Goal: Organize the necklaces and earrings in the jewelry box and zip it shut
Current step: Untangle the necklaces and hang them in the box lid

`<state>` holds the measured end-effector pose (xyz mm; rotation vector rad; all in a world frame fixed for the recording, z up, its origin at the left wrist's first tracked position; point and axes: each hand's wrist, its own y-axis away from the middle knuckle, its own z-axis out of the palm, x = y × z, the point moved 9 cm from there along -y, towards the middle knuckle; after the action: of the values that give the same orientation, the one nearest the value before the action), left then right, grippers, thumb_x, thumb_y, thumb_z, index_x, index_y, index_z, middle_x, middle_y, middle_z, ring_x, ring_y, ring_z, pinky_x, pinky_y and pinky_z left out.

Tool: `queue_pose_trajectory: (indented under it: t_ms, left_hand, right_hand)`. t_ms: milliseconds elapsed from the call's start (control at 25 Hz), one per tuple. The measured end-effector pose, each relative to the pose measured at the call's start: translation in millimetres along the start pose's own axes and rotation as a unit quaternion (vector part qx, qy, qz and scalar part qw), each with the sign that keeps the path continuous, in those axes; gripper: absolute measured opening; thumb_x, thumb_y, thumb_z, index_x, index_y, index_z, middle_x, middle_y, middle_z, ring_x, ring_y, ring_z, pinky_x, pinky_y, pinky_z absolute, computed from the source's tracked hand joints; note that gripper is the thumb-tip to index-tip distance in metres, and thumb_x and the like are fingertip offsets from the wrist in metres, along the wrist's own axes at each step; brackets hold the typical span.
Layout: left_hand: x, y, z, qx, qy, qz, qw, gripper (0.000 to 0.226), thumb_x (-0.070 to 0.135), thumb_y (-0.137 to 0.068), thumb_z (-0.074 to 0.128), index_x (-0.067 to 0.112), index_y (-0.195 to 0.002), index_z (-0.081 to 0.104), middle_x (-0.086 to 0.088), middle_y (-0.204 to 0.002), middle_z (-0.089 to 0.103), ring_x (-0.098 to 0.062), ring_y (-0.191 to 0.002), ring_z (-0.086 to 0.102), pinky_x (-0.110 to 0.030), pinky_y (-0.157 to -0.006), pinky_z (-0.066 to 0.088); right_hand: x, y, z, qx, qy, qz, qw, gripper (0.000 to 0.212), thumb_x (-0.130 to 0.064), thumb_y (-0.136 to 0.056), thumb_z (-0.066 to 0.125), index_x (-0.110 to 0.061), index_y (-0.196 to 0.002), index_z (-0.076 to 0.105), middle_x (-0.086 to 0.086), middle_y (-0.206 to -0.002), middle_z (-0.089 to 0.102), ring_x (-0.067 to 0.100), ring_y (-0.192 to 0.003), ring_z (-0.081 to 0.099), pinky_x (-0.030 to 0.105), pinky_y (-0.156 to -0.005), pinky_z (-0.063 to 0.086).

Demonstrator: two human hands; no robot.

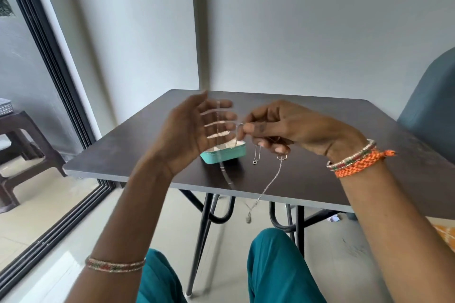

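A small teal jewelry box (227,155) lies open on the dark table (332,135), its pale lining showing. My left hand (194,130) is raised in front of it, fingers spread and straight, with a thin chain draped across them. My right hand (283,128) pinches silver necklace chains between thumb and forefinger. One necklace (269,183) hangs down past the table's front edge with a pendant at its end. A shorter chain with a small dark pendant (255,161) dangles under my right hand. Motion blur hides how the chains cross.
A blue chair back (433,96) stands at the table's right. At the far left, a dark plastic stool (22,145) is beside a sliding door track (56,224). My knees in teal trousers (275,268) are below the table's front edge.
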<state>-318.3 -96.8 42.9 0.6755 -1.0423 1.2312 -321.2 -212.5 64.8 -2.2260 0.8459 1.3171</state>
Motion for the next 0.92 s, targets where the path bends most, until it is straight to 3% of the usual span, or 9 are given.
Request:
queue_pose_trajectory:
  t_ms: [80,160,240,320,400,520,640,760,920]
  left_hand:
    - [-11,-1,27,-0.038,-0.091,-0.050,0.994,0.037,0.042,-0.091,0.039,0.010,-0.094,0.055,-0.012,-0.075,0.059,-0.018,-0.055,0.057,-0.026,-0.054,0.052]
    - [-12,2,40,-0.063,-0.105,-0.077,0.989,0.035,0.044,-0.092,0.036,0.014,-0.085,0.051,-0.005,-0.057,0.046,-0.009,-0.036,0.035,-0.015,-0.037,0.029]
    - [-10,6,43,-0.084,-0.103,-0.084,0.988,0.036,0.046,-0.085,0.040,0.012,-0.086,0.054,0.002,-0.051,0.035,-0.003,-0.031,0.020,-0.015,-0.034,0.011]
    - [-9,11,48,-0.112,-0.092,-0.079,0.986,0.038,0.044,-0.083,0.042,0.009,-0.092,0.056,0.003,-0.053,0.039,-0.001,-0.030,0.023,-0.013,-0.031,0.012]
    - [-13,15,49,-0.107,-0.105,-0.070,0.986,0.033,0.038,-0.086,0.045,0.009,-0.091,0.060,0.002,-0.056,0.045,-0.003,-0.032,0.032,-0.013,-0.032,0.026]
    - [-16,12,30,-0.011,-0.137,-0.032,0.990,0.017,0.018,-0.092,0.050,0.009,-0.084,0.062,0.003,-0.052,0.049,-0.004,-0.039,0.046,-0.015,-0.041,0.045]
    - [-12,12,-3,0.060,0.011,-0.006,0.998,0.010,0.007,-0.088,0.051,0.009,-0.080,0.056,0.003,-0.054,0.042,-0.007,-0.045,0.046,-0.021,-0.052,0.052]
    - [-6,18,-42,0.127,0.168,0.050,0.976,0.009,0.014,-0.079,0.054,0.014,-0.071,0.049,-0.002,-0.058,0.047,-0.013,-0.050,0.047,-0.024,-0.059,0.050]
    - [-42,19,-63,0.190,0.193,0.028,0.962,0.011,0.010,-0.086,0.046,0.011,-0.074,0.046,-0.002,-0.058,0.044,-0.011,-0.049,0.042,-0.019,-0.045,0.038]
  right_hand:
    - [-20,-3,-3,0.053,0.028,-0.038,0.998,0.017,-0.021,-0.092,0.059,-0.008,-0.091,0.070,0.003,-0.057,0.054,0.006,-0.037,0.037,0.017,-0.037,0.029]
    - [-29,-1,-20,0.157,0.043,-0.066,0.984,0.014,-0.018,-0.091,0.062,-0.008,-0.086,0.070,0.003,-0.055,0.056,0.006,-0.035,0.035,0.016,-0.036,0.027]
    - [-20,3,-35,0.234,0.004,-0.073,0.969,0.014,-0.020,-0.088,0.064,-0.012,-0.077,0.064,-0.003,-0.059,0.060,0.006,-0.043,0.043,0.017,-0.040,0.034]
    - [3,1,-27,0.215,-0.119,-0.045,0.968,0.021,-0.025,-0.090,0.061,-0.016,-0.072,0.058,-0.004,-0.066,0.064,0.009,-0.060,0.056,0.020,-0.052,0.046]
    - [24,-6,1,0.127,-0.309,-0.012,0.942,0.024,-0.027,-0.092,0.055,-0.014,-0.072,0.056,0.003,-0.072,0.066,0.015,-0.068,0.062,0.025,-0.063,0.053]
    - [34,-5,22,0.066,-0.432,0.003,0.900,0.017,-0.026,-0.084,0.060,-0.011,-0.079,0.065,0.003,-0.070,0.059,0.013,-0.062,0.058,0.028,-0.066,0.054]
    - [40,4,20,0.072,-0.398,-0.013,0.915,0.006,-0.017,-0.080,0.063,-0.011,-0.077,0.062,-0.005,-0.053,0.047,0.009,-0.051,0.047,0.030,-0.073,0.051]
    - [64,11,27,0.082,-0.331,0.006,0.940,0.020,-0.010,-0.078,0.060,-0.007,-0.097,0.057,-0.003,-0.061,0.061,0.007,-0.056,0.053,0.024,-0.072,0.051]
    - [81,8,31,0.097,-0.212,0.053,0.971,0.005,-0.004,-0.087,0.060,-0.009,-0.087,0.062,-0.006,-0.066,0.062,0.009,-0.064,0.054,0.020,-0.068,0.049]
